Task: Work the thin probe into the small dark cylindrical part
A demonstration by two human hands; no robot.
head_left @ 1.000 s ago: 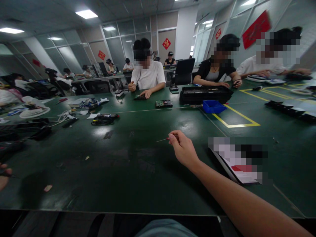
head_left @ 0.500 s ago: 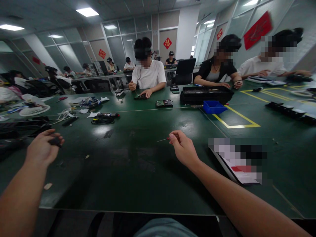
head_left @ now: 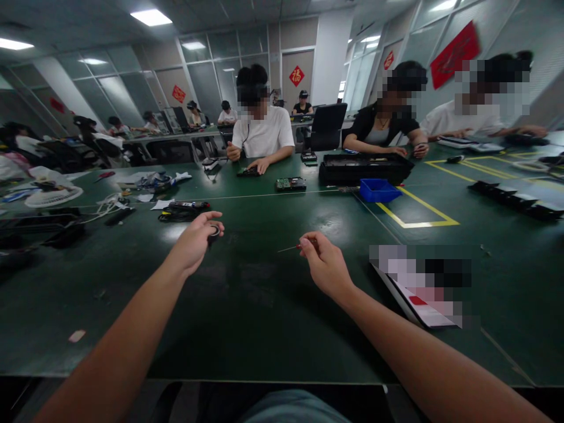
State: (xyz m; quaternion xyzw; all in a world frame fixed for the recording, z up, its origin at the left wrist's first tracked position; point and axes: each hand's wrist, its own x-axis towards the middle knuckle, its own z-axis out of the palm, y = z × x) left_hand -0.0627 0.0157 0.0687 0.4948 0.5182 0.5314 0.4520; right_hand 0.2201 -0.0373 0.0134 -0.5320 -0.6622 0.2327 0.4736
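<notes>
My right hand [head_left: 325,263] is closed round the red handle of a thin screwdriver [head_left: 288,249], whose shaft points left above the green table [head_left: 247,329]. To the left, my left hand [head_left: 194,241] has its fingers curled round a small dark round part [head_left: 214,231] with a pale, shiny rim; its exact kind is unclear. A gap of bare tabletop separates the two hands. Just beyond my left hand lies a coiled black cable [head_left: 183,210]. A white and red flat packet [head_left: 434,314], partly blurred out, rests to the right of my right forearm.
Across the table a person in a white shirt [head_left: 264,135] works on a small circuit board. A hard drive [head_left: 291,184], a long black case [head_left: 365,170] and a blue bin [head_left: 379,190] stand towards the far side. Cables and black parts [head_left: 48,220] lie at the left.
My left hand has swung right, from the left side towards the middle, carrying the small dark part. My right hand with the screwdriver stays almost where it was.
</notes>
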